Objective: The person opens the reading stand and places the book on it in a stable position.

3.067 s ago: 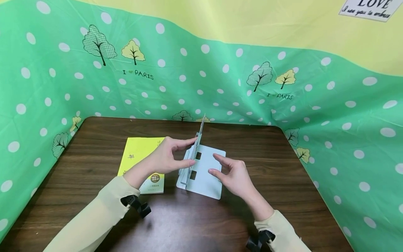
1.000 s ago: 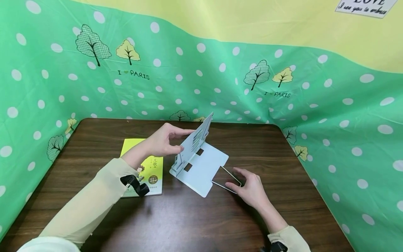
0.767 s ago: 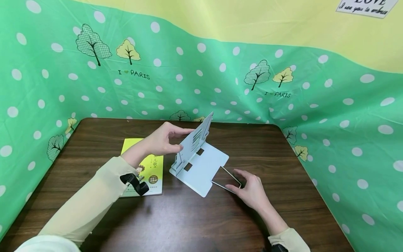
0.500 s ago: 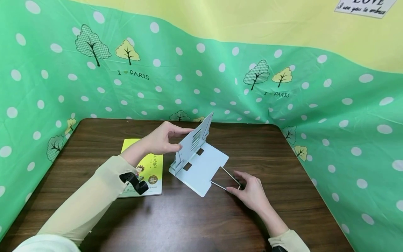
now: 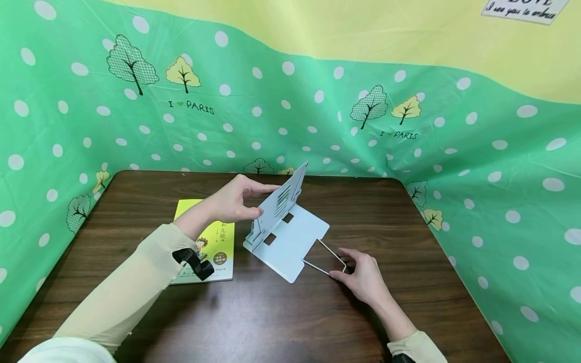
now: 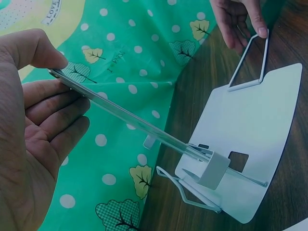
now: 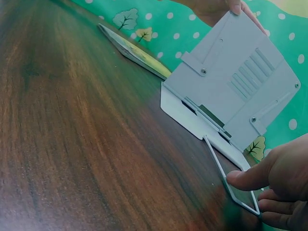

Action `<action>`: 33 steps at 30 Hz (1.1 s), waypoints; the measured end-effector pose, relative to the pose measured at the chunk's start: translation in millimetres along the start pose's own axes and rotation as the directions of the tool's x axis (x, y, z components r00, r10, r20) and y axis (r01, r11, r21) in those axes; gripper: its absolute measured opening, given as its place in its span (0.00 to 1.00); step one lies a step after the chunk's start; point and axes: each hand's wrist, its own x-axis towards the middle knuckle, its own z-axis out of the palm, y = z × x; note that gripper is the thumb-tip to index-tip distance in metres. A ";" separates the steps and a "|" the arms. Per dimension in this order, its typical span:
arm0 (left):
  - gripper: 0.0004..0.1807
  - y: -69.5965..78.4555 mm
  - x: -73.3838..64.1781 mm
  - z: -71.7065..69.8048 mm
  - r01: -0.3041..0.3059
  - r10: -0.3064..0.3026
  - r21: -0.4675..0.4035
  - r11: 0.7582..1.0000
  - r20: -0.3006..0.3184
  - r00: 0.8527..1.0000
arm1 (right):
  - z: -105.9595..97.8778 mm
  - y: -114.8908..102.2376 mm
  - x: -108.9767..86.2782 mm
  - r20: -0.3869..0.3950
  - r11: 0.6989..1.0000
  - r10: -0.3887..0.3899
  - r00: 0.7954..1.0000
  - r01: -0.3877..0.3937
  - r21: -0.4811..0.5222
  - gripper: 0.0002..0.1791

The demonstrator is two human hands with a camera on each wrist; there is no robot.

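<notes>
A pale blue metal book stand has a flat base plate (image 5: 301, 229) on the table and a slotted back panel (image 5: 280, 199) raised at an angle from it. My left hand (image 5: 229, 200) pinches the panel's upper edge, thumb on one face and fingers on the other, as the left wrist view shows. From the base's right side a thin wire bracket (image 5: 316, 266) extends outward. My right hand (image 5: 363, 277) holds the bracket's far end between thumb and fingers. In the left wrist view, a clip (image 6: 215, 170) and another wire loop (image 6: 192, 203) show near the hinge.
A yellow book (image 5: 215, 236) lies left of the stand, partly beneath my left forearm. The dark wooden table (image 5: 272, 322) meets a green dotted cloth (image 5: 254, 116) at its back and sides. Black straps with small mounts (image 5: 194, 263) sit on my wrists.
Since about three seconds ago, the wire bracket has swung out from the base and my right hand has taken hold of it. The panel has turned to show its slotted face. Lately almost still.
</notes>
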 end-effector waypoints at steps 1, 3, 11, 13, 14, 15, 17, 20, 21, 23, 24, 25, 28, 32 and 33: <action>0.34 0.0 -0.1 0.2 0.000 0.000 0.001 1.000 0.000 1.000 | -0.1 0.2 0.5 0.003 1.000 0.002 1.000 -0.002 0.000 0.33; 0.34 -0.2 -0.1 0.6 0.001 -0.001 0.003 1.000 0.001 1.000 | -0.4 0.3 1.9 0.010 1.000 0.006 1.000 -0.006 0.002 0.33; 0.34 1.7 -0.2 2.9 0.008 -0.008 -0.003 1.000 0.007 1.000 | -2.8 -0.2 10.9 0.057 1.000 0.011 0.998 -0.012 0.024 0.28; 0.34 1.5 -0.4 3.6 0.008 -0.008 -0.002 1.000 0.004 1.000 | -3.2 0.8 13.9 0.068 0.999 0.010 0.998 -0.013 0.035 0.26; 0.34 1.2 -0.5 3.8 0.008 -0.008 0.000 1.000 0.003 1.000 | -3.5 1.1 15.0 0.073 0.999 0.010 0.997 -0.013 0.042 0.26; 0.34 1.1 -0.6 3.9 0.008 -0.008 0.000 1.000 0.003 1.000 | -3.7 1.3 16.0 0.078 0.999 0.012 0.997 -0.016 0.047 0.25; 0.34 1.0 -0.7 4.3 0.003 -0.003 0.003 1.000 0.002 1.000 | -4.3 1.9 17.9 0.088 0.998 0.012 0.996 -0.017 0.057 0.25; 0.34 1.0 -0.4 5.0 -0.004 0.005 0.009 1.000 -0.002 1.000 | -5.6 2.3 19.1 0.111 0.998 0.022 0.994 -0.029 0.062 0.30; 0.34 1.2 -0.3 5.2 -0.007 0.007 0.013 1.000 -0.004 1.000 | -5.9 2.1 19.4 0.120 0.997 0.029 0.992 -0.036 0.063 0.33; 0.35 0.7 0.1 5.7 -0.013 0.013 0.017 1.000 -0.008 1.000 | -6.5 2.2 19.9 0.143 0.996 0.043 0.989 -0.053 0.068 0.38; 0.34 0.3 0.0 5.9 -0.016 0.016 0.024 1.000 -0.011 1.000 | -6.6 2.1 20.2 0.154 0.996 0.051 0.987 -0.062 0.070 0.40; 0.34 0.0 0.0 6.1 -0.020 0.020 0.031 0.999 -0.013 1.000 | -6.7 1.8 20.4 0.161 0.994 0.061 0.985 -0.074 0.075 0.41; 0.34 -0.7 -0.1 6.6 -0.032 0.033 0.046 0.998 -0.013 0.999 | -6.6 2.0 20.9 0.182 0.993 0.074 0.980 -0.090 0.079 0.43; 0.34 -0.6 0.2 7.5 -0.039 0.040 0.064 0.997 -0.012 0.999 | -5.8 2.4 20.6 0.192 0.993 0.080 0.978 -0.096 0.073 0.44; 0.34 -0.6 0.3 7.8 -0.037 0.038 0.063 0.997 -0.011 0.999 | -5.6 2.5 20.6 0.192 0.993 0.081 0.978 -0.097 0.072 0.44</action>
